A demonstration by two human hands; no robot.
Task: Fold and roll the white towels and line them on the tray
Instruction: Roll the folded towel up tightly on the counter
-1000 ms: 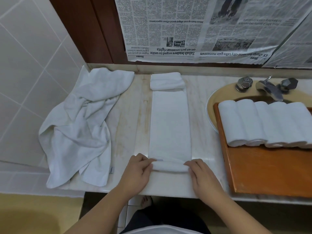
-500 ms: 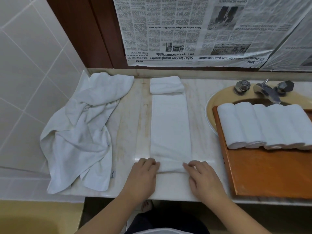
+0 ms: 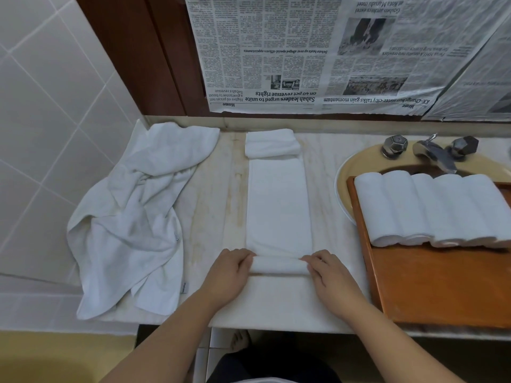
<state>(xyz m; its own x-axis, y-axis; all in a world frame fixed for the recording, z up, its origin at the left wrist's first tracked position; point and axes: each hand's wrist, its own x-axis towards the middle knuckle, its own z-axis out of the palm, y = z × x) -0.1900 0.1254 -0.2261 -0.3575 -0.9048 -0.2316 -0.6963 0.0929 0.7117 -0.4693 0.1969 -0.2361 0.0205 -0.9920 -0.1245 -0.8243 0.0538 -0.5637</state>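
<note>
So compared to half a second back, the roll at the near end of the strip (image 3: 278,205) is fatter and sits a bit further up the counter (image 3: 326,194); before it was barely a flattened fold under the fingers. Both hands moved up with it.

Left hand (image 3: 228,272) has its fingers curled over the left end of the roll (image 3: 279,265), right hand (image 3: 330,272) does the same on the right end, so each is gripping its end. The rest of the strip lies flat, long and narrow, running away toward the wall. A small folded towel (image 3: 272,143) sits at its far end, touching or nearly so, can't tell which.

Five rolled towels (image 3: 431,208) are lined side by side on the far part of the wooden tray (image 3: 442,286), which lies over the sink (image 3: 356,167). A crumpled towel (image 3: 130,217) is heaped on the left of the counter, well apart from the strip.

The fingertips are tucked out of sight against the roll. The tray and the last roll are cut off at the right edge.
</note>
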